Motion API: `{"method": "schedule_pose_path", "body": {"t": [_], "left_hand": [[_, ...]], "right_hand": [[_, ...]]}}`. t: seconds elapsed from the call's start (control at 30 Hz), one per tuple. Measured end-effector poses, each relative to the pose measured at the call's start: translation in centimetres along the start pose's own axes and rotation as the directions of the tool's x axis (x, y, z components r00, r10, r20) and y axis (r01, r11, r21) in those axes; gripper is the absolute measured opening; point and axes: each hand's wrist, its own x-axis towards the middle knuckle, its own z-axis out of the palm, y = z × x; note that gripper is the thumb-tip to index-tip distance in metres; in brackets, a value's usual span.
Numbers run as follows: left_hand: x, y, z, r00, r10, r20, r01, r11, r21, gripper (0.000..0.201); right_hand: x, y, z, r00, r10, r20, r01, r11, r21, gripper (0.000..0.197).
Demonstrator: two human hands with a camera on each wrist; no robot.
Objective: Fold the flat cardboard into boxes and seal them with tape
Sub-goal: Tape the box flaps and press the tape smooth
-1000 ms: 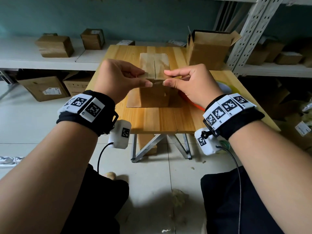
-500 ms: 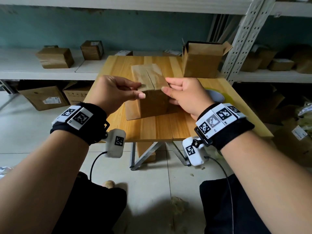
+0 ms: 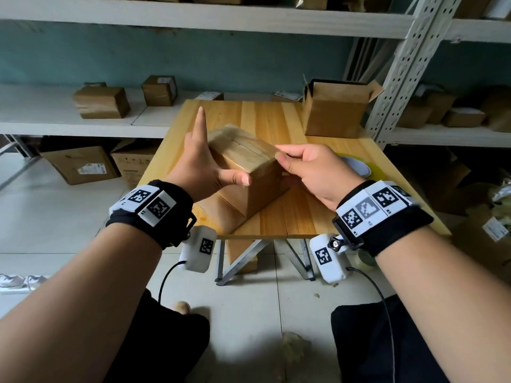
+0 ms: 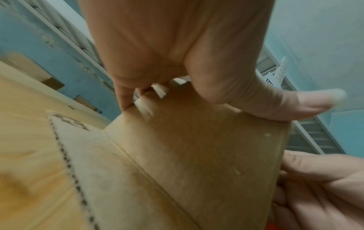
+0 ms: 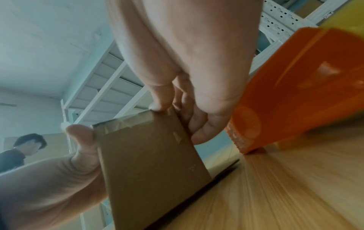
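A brown cardboard box (image 3: 260,189) stands diagonally on the wooden table (image 3: 279,120), its top flaps closed with shiny tape over the seam (image 3: 249,146). One bottom flap (image 3: 221,214) lies spread on the table at the near left. My left hand (image 3: 204,158) lies flat against the box's left side, fingers straight and thumb along the top near edge. In the left wrist view the thumb (image 4: 295,104) rests on the box (image 4: 197,147). My right hand (image 3: 282,154) pinches the top right corner. In the right wrist view its fingers (image 5: 163,96) curl over the taped edge of the box (image 5: 149,163).
A yellowish tape roll (image 3: 356,167) lies behind my right hand, and an orange tape dispenser (image 5: 295,93) stands close to it. An open cardboard box (image 3: 331,111) stands at the table's far right. Shelves with several boxes run behind. Another person (image 5: 25,147) is off to the side.
The box has turned from square-on to diagonal. My left hand went from pinching the top edge to lying flat on the side. My right hand stayed on the top right corner.
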Motion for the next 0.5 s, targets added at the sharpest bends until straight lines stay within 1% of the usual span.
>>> {"method": "schedule_pose_path", "body": {"t": [0.03, 0.07, 0.1, 0.2, 0.27, 0.3, 0.33, 0.4, 0.43, 0.47, 0.5], "left_hand": [[0.1, -0.1, 0.1, 1.0, -0.002, -0.008, 0.002, 0.999, -0.033, 0.169], [0.1, -0.2, 0.2, 1.0, -0.007, -0.019, 0.006, 0.997, -0.073, 0.171], [0.1, -0.2, 0.4, 0.999, -0.011, -0.032, 0.007, 0.994, -0.105, 0.172], [-0.1, 0.7, 0.7, 0.991, -0.048, -0.123, 0.033, 0.992, -0.124, 0.158], [-0.2, 1.5, 0.8, 0.975, -0.07, -0.212, 0.043, 0.991, -0.129, 0.156], [-0.3, 1.9, 0.8, 0.963, -0.075, -0.259, 0.038, 0.989, -0.145, 0.156], [-0.2, 2.0, 0.9, 0.948, -0.091, -0.307, 0.04, 0.985, -0.168, 0.153], [-0.2, 2.5, 0.8, 0.912, -0.126, -0.39, 0.044, 0.976, -0.211, 0.136], [-0.2, 2.5, 0.7, 0.895, -0.141, -0.423, 0.037, 0.969, -0.245, 0.126], [-0.3, 2.7, 0.7, 0.879, -0.148, -0.454, 0.018, 0.96, -0.279, 0.116], [-0.4, 2.8, 0.6, 0.865, -0.154, -0.477, -0.003, 0.95, -0.311, 0.104]], "right_hand": [[0.0, 0.0, 0.1, 1.0, 0.018, -0.013, -0.018, 1.0, -0.009, 0.023], [0.0, 0.1, 0.3, 0.999, 0.036, -0.022, -0.037, 0.999, -0.017, 0.019], [0.0, 0.1, 0.5, 0.998, 0.045, -0.032, -0.045, 0.999, -0.023, 0.024], [0.2, -0.2, 1.4, 0.993, 0.082, -0.086, -0.086, 0.995, -0.048, 0.06], [0.0, -0.8, 2.2, 0.983, 0.147, -0.112, -0.147, 0.989, 0.009, 0.083], [0.1, -1.1, 2.6, 0.978, 0.168, -0.122, -0.163, 0.985, 0.05, 0.097], [0.0, -1.5, 2.9, 0.974, 0.179, -0.139, -0.167, 0.982, 0.093, 0.106], [0.0, -2.0, 3.2, 0.968, 0.186, -0.168, -0.153, 0.97, 0.188, 0.118], [-0.1, -2.3, 3.1, 0.968, 0.191, -0.16, -0.151, 0.961, 0.23, 0.128], [-0.2, -2.4, 3.0, 0.969, 0.192, -0.153, -0.149, 0.956, 0.254, 0.136], [-0.5, -2.7, 3.0, 0.974, 0.169, -0.15, -0.128, 0.959, 0.252, 0.14]]}}
